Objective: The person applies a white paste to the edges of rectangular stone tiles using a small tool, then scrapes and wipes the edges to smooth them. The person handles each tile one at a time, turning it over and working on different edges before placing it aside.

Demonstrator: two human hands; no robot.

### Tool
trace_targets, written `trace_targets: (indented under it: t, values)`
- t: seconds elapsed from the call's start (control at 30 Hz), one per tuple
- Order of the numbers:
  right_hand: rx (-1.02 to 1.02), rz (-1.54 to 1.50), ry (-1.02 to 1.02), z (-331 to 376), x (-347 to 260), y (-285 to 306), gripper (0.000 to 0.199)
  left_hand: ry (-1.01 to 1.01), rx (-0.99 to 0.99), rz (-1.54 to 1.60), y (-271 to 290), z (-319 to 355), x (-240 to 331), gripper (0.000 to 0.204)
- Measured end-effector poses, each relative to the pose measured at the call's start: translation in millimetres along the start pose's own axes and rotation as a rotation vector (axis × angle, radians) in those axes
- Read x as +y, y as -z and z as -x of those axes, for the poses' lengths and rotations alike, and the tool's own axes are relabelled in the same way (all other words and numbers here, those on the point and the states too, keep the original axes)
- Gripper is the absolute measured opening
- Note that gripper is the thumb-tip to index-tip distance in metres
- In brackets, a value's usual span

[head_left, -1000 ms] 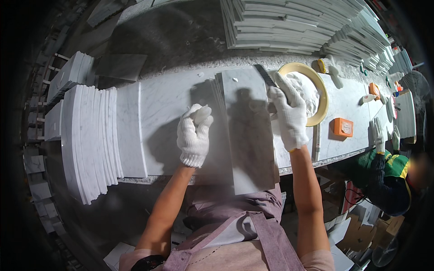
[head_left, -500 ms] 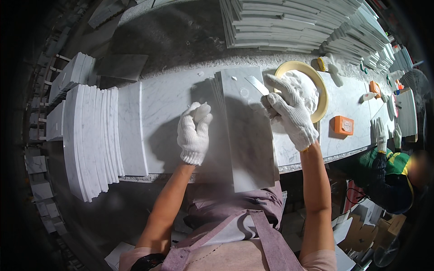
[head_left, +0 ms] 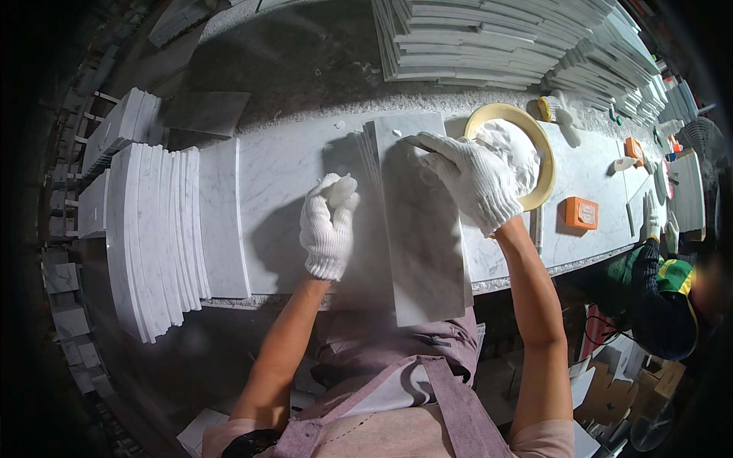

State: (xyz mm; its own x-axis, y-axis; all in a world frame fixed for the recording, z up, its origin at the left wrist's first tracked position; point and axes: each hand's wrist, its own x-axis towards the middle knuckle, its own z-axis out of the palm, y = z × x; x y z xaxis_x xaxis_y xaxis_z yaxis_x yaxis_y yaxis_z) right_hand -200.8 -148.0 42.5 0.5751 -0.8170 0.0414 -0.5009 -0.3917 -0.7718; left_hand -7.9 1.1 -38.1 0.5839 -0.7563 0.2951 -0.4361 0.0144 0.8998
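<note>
My left hand (head_left: 327,233), in a white knit glove, is raised over the worktable's left part. Its fingers are closed round a small, whitish, translucent lump (head_left: 343,188) whose kind I cannot make out. My right hand (head_left: 475,182), gloved as well, is bent over the upper part of a long grey-white marble tile (head_left: 424,259). The flat-bladed scraper seen in it a moment ago is hidden beneath its fingers. That tile lies on a few others and overhangs the near edge. Beside my right hand stands a yellow bowl (head_left: 547,172) of white paste (head_left: 510,149).
Upright marble tiles (head_left: 153,237) are stacked at the left. Larger tile stacks (head_left: 481,42) rise at the far side. To the right lie an orange box (head_left: 582,213) and a loose glove (head_left: 566,116). A co-worker (head_left: 664,305) works at the right end.
My right hand has turned over and moved left onto the marble tile, and the scraper's blade has gone out of sight. My left hand has stayed nearly still.
</note>
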Motion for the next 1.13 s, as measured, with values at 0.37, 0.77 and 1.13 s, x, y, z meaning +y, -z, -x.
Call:
trace_targets:
  t: [0.37,0.77,1.13]
  values:
    - [0.025,0.148,0.012,-9,-2,-11,0.035,-0.059,0.026,-0.161,2,2,-10,0.044]
    - [-0.139,0.239,-0.015,-11,1,-1,0.037,-0.079,0.064,-0.257,2,2,-18,0.042]
    - [-0.037,0.272,0.130,-17,-13,15,0.039,-0.100,0.071,-0.181,0,2,-23,0.041]
